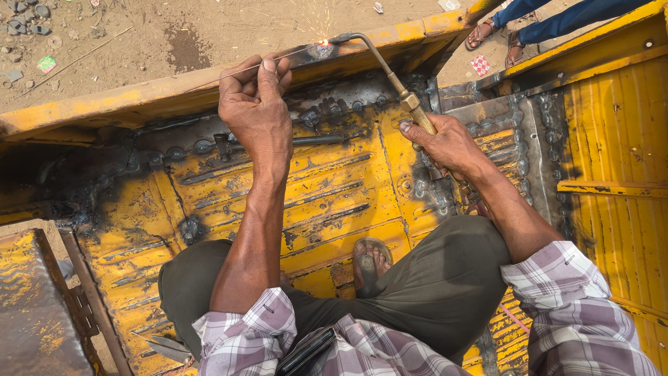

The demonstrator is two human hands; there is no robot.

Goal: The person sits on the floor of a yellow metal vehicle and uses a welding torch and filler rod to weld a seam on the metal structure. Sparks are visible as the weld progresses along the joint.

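Note:
My right hand [445,143] grips a brass gas torch [390,76] whose bent tip reaches up to a bright spark spot [322,44] on the yellow metal rim [174,94]. My left hand [256,104] pinches a thin filler rod [229,73] that runs to the same glowing spot. I squat on a yellow, scorched metal floor panel [334,188], with my sandalled foot [369,261] between my knees. Both sleeves are plaid, rolled up.
Sandy ground [174,35] with stones and litter lies beyond the rim. Another person's sandalled feet and blue trousers [529,21] stand at the top right. A ribbed yellow panel [619,153] is on the right, a rusty plate [31,306] at the lower left, metal snips [167,348] by my knee.

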